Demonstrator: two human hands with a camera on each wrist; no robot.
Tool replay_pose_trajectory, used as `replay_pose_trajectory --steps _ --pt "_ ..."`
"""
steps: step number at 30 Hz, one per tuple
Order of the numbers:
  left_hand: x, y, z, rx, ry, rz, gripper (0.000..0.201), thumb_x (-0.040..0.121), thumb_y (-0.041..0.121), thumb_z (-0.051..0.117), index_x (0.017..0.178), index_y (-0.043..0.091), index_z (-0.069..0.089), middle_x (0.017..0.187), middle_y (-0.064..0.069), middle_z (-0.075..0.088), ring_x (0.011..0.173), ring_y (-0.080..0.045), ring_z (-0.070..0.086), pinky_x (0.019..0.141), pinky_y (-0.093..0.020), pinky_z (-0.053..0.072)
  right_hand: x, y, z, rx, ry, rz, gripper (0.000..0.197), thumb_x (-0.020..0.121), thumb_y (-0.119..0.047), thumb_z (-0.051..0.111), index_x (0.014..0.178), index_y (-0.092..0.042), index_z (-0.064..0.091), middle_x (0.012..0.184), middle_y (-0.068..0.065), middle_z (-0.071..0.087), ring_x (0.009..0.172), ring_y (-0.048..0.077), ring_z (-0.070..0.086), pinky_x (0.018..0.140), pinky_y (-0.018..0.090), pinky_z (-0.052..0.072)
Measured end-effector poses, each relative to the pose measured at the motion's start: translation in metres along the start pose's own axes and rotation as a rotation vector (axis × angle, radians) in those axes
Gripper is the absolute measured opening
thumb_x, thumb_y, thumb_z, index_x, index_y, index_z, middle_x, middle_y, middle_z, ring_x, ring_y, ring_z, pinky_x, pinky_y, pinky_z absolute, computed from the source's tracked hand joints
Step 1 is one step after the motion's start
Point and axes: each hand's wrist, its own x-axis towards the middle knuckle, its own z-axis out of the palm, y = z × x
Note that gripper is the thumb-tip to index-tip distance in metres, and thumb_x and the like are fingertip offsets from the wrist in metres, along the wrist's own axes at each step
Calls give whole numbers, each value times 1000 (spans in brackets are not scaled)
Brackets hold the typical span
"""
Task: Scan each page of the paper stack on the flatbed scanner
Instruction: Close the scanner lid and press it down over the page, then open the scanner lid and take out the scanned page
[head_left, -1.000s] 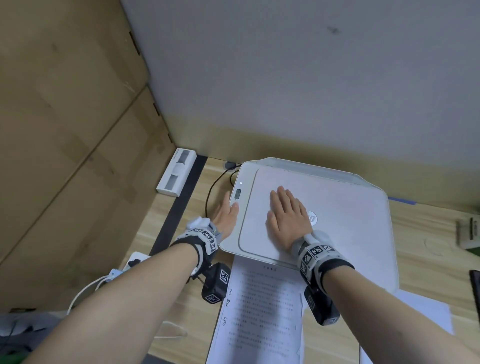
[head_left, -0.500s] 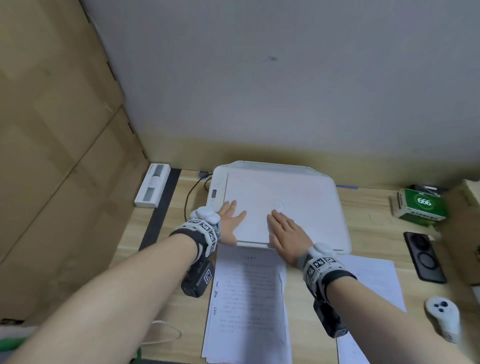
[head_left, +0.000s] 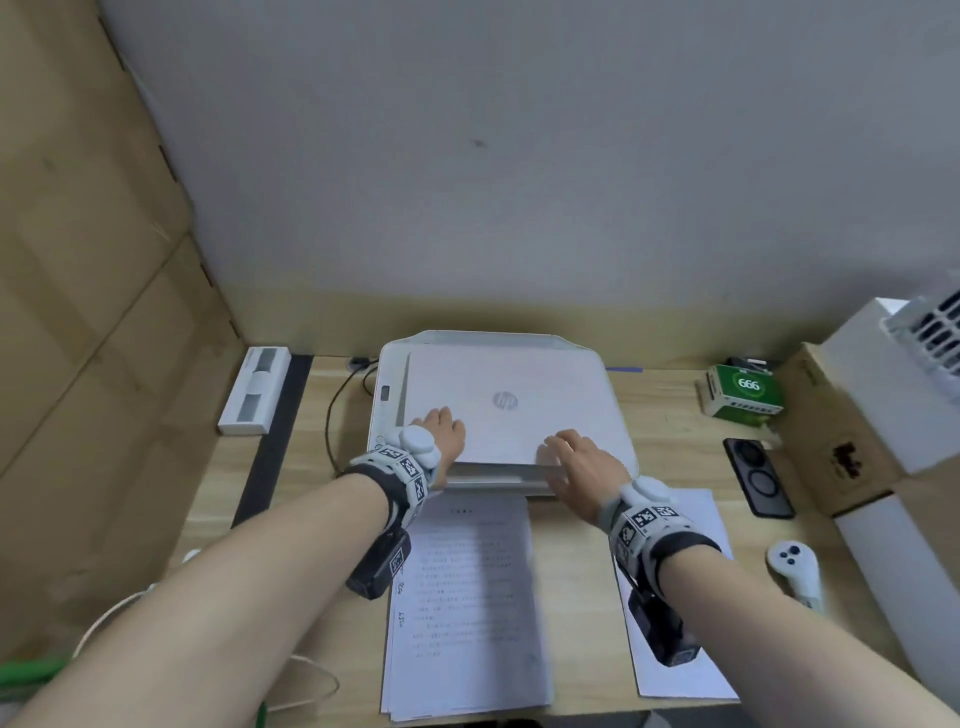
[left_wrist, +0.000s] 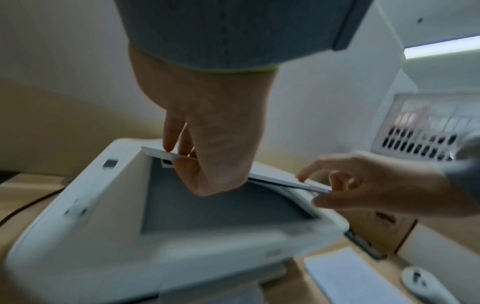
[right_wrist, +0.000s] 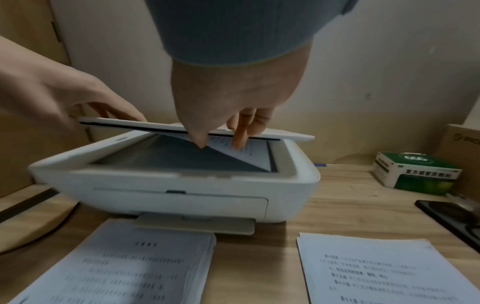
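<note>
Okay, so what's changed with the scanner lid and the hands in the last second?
Both hands slid back to the lid's front edge: the left hand and right hand now grip the scanner lid and have raised it slightly, a sheet showing beneath. The paper stack stayed put.

Most of the printed sheet (right_wrist: 249, 153) on the glass sits under the half-raised white scanner lid (right_wrist: 259, 132), so only its right part shows. The left hand (head_left: 441, 434) is half covered by its wrist rig in the head view. The white stack of printed pages (head_left: 467, 613) at the desk's front edge is too smeared to read. The white vented box (head_left: 930, 332) at the right edge is cut off.
</note>
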Motion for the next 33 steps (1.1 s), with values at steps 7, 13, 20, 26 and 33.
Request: replay_pose_trajectory --steps 7,13,20,26,33 --pt "-8 -29 -70 -100 -5 53 18 73 12 61 90 12 54 81 -8 54 61 -23 47 51 -24 34 19 12 -56 64 189 65 27 96 -47 53 115 -28 60 119 -4 54 95 29 65 74 38 51" --pt "-3 -51 -112 -156 180 -45 14 81 8 47 89 13 57 92 -12 64 71 -29 54 59 -29 36 50 16 -104 93 468 1 21 98 -34 55 106 -18 66 107 1 60 98 25 57 68 35 48" --pt "40 -84 -136 -295 604 -136 55 80 3 47 131 21 50 131 -5 59 113 -29 54 93 -39 40 107 27 -141 16 509 -28 63 84 -19 60 143 -8 41 139 9 49 114 34 48 98 44 44" --pt "69 -91 -133 -102 787 -136 94 69 2 52 155 13 17 164 -10 6 151 -26 7 119 -52 14 161 31 -155 26 526 -6 88 80 -18 61 156 -7 17 162 11 20 123 33 43 103 40 39" --pt "109 -103 -127 -92 756 -177 95 66 2 53 155 9 18 164 -12 -2 151 -28 -3 120 -43 3 211 38 -146 98 601 -22 91 77 -13 60 156 -7 16 164 14 11 111 33 45 95 39 42"
